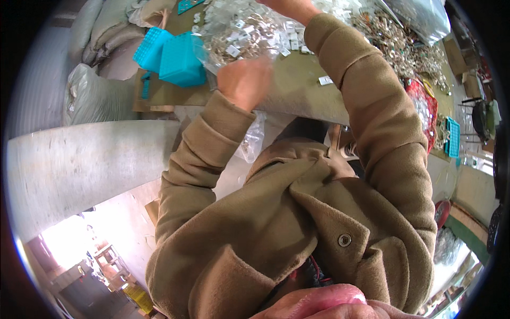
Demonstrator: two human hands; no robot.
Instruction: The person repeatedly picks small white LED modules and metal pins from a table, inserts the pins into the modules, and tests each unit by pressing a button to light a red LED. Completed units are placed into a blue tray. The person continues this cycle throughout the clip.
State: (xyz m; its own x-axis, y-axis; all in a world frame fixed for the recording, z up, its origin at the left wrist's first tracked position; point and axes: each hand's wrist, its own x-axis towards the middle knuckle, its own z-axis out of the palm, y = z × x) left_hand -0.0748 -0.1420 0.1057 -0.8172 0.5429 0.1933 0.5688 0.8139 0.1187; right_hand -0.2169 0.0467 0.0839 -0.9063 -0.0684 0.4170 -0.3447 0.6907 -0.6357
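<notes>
My left hand [245, 81] is blurred and closed in a fist at the lower edge of a clear plastic bag [239, 32] filled with small white and metal parts. The bag lies over the brown table [297, 87] in front of me. My right hand [289, 7] reaches to the top edge of the picture above the bag; only its wrist and heel show, and the fingers are cut off. Both arms wear brown coat sleeves. A few loose white parts [325, 80] lie on the table between the sleeves.
Two teal plastic trays [178, 61] sit left of the bag. A heap of small metal parts [396, 45] covers the table's right side, with a red basket [425, 106] and another teal tray [453, 137] beyond. Filled sacks [87, 93] lie at the left, above a concrete ledge [79, 165].
</notes>
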